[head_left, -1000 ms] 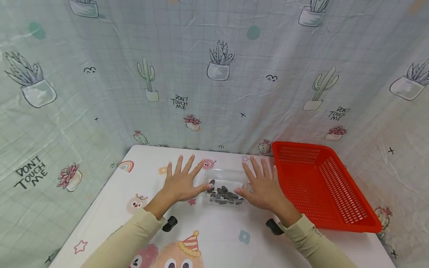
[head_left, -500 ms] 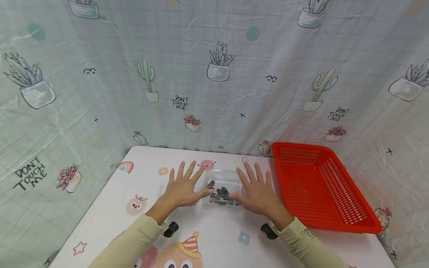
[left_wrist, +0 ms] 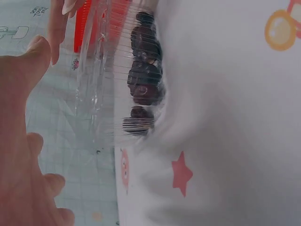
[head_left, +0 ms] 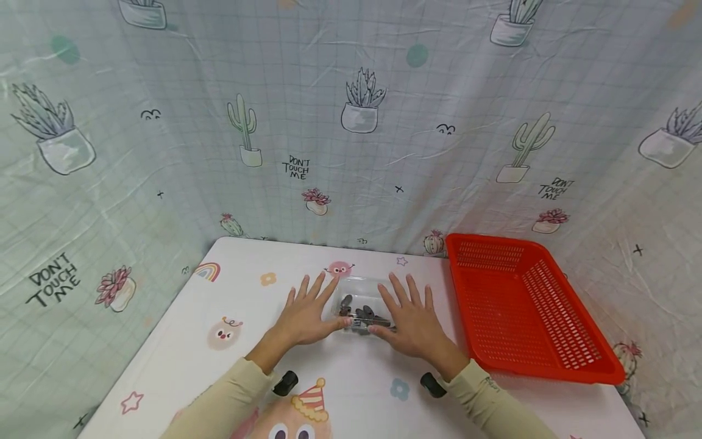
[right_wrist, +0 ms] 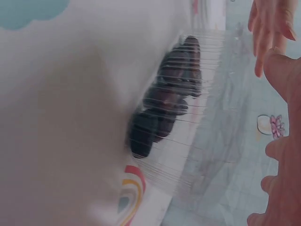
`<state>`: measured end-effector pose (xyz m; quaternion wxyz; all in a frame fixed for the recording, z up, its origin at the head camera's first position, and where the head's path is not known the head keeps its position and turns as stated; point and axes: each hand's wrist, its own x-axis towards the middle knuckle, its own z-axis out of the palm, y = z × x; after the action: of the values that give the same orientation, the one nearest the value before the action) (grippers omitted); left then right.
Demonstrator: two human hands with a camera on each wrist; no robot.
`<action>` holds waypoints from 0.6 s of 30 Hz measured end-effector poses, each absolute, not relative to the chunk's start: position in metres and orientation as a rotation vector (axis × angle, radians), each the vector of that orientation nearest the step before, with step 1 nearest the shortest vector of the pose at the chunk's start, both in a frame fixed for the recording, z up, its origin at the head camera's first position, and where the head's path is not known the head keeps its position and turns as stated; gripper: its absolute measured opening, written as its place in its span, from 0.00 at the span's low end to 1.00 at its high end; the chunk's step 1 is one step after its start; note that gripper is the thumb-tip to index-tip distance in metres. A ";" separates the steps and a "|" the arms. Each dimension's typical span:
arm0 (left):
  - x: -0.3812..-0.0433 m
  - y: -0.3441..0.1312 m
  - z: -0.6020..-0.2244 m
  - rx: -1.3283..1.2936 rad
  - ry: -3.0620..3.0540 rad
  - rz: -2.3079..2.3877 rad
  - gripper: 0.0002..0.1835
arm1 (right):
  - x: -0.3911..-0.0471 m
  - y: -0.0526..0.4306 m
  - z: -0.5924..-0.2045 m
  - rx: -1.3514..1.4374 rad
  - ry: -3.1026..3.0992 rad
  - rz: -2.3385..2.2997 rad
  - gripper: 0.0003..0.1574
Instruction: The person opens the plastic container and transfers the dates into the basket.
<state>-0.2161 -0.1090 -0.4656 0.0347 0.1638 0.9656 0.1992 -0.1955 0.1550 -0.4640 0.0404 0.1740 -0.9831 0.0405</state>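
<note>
A clear plastic box (head_left: 356, 284) lies on the table, holding several dark oval pieces (head_left: 364, 313) whose exact kind I cannot tell. Beside its left end is my left hand (head_left: 305, 318), fingers spread and straight, thumb near the front corner. My right hand (head_left: 412, 323) is spread the same way at the right end, partly hiding it. In the left wrist view, the ribbed box wall (left_wrist: 96, 89) stands apart from the left thumb. The right wrist view shows the dark pieces (right_wrist: 171, 80) through the wall, with the right hand (right_wrist: 288, 141) at the edge. Neither hand holds anything.
A red perforated plastic basket (head_left: 496, 299) stands at the right of the table, close to my right hand. The white table cover (head_left: 351, 378) carries cartoon prints. A patterned curtain (head_left: 307, 134) hangs behind the table and along both sides.
Both hands have drawn closer together around the box and slightly toward me. The right hand has moved left, away from the basket. The box and basket stay in place.
</note>
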 end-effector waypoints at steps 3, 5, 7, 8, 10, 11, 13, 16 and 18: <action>-0.217 -0.109 -0.471 0.514 2.939 0.672 0.54 | -0.196 0.155 -0.468 0.551 -3.002 0.108 0.59; -0.218 -0.109 -0.475 0.515 2.911 0.727 0.55 | -0.197 0.155 -0.471 0.563 -2.994 0.096 0.58; -0.218 -0.109 -0.479 0.512 2.876 0.793 0.56 | -0.197 0.156 -0.474 0.576 -2.989 0.090 0.58; -0.219 -0.109 -0.481 0.511 2.859 0.826 0.56 | -0.198 0.156 -0.475 0.581 -2.987 0.080 0.57; -0.219 -0.109 -0.485 0.507 2.814 0.911 0.58 | -0.198 0.156 -0.477 0.592 -2.983 0.075 0.56; -0.218 -0.109 -0.486 0.505 2.789 0.954 0.58 | -0.199 0.156 -0.478 0.598 -2.979 0.074 0.56; -0.218 -0.109 -0.489 0.502 2.728 1.061 0.59 | -0.200 0.156 -0.481 0.613 -2.979 0.070 0.56; -0.217 -0.110 -0.492 0.478 2.636 1.201 0.61 | -0.201 0.155 -0.485 0.636 -2.979 0.069 0.55; -0.216 -0.110 -0.494 0.434 2.565 1.296 0.60 | -0.202 0.155 -0.487 0.654 -2.983 0.065 0.54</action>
<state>-0.2158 -0.1100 -0.4937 0.1173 0.1484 0.8765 0.4428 -0.2017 0.1545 -0.4870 0.0434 0.2140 -0.9756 0.0211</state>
